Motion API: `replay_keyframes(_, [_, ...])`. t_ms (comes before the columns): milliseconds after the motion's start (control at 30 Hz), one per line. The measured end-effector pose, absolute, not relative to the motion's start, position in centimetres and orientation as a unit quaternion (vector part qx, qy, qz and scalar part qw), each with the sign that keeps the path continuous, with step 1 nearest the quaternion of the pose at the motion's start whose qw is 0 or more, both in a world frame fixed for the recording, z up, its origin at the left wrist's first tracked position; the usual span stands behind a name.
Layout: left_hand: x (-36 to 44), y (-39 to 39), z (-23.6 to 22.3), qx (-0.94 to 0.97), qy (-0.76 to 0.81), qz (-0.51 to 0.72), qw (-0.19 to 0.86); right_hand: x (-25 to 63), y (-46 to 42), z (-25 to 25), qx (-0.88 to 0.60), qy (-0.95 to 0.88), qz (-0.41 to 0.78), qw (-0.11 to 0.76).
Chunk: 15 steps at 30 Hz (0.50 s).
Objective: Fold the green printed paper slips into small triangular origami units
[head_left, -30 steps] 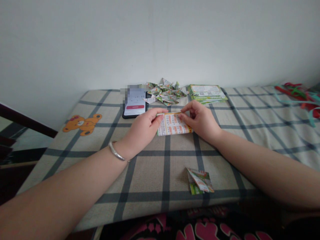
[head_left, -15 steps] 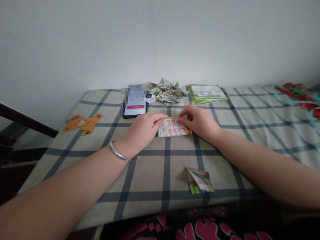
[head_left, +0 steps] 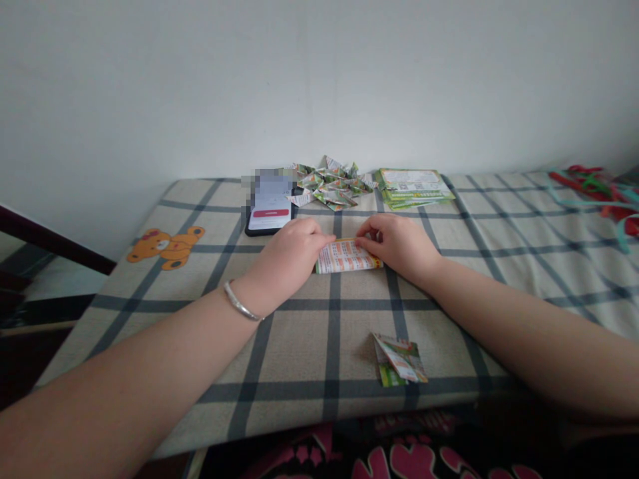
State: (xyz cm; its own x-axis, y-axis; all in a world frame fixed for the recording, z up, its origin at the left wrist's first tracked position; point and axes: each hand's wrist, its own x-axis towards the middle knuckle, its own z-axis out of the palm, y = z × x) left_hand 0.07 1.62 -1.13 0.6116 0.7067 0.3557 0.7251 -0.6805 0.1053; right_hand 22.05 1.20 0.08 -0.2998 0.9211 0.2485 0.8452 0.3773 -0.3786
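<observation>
A folded strip of printed paper (head_left: 345, 258), white with orange blocks of text, lies on the checked cloth between my two hands. My left hand (head_left: 297, 251) pinches its upper left corner, thumb and fingers together. At the upper right corner my right hand (head_left: 397, 241) also grips the paper, fingertips pressed along its far edge. Nearer to me rests a small folded paper piece (head_left: 401, 361) with green and white print, its flap standing up a little.
Beyond my hands sit a pile of folded paper pieces (head_left: 335, 186), a stack of green-edged leaflets (head_left: 415, 186) and a phone (head_left: 271, 216). A bear cutout (head_left: 167, 247) lies at left. Red and teal ribbons (head_left: 594, 193) are at far right, and a wall (head_left: 319, 86) rises behind the table.
My left hand has shifted slightly, its fingers now more curled at the paper's corner. The right hand and the paper have hardly moved.
</observation>
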Motion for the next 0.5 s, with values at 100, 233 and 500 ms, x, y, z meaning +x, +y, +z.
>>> replay_keyframes(100, [0.0,1.5,-1.1,-0.901,-0.392,-0.179,0.046,22.2,1.3,0.0,-0.546,-0.806,0.082,0.213])
replay_keyframes(233, [0.0,1.2,-0.8,-0.903,-0.4,-0.147,0.057,22.4,1.4,-0.1,-0.538,-0.81,0.085,0.217])
replay_keyframes(500, [0.3,0.5,0.0,-0.893,-0.426,-0.117,0.083,22.4,1.4,-0.1,-0.54,-0.805,0.083,0.231])
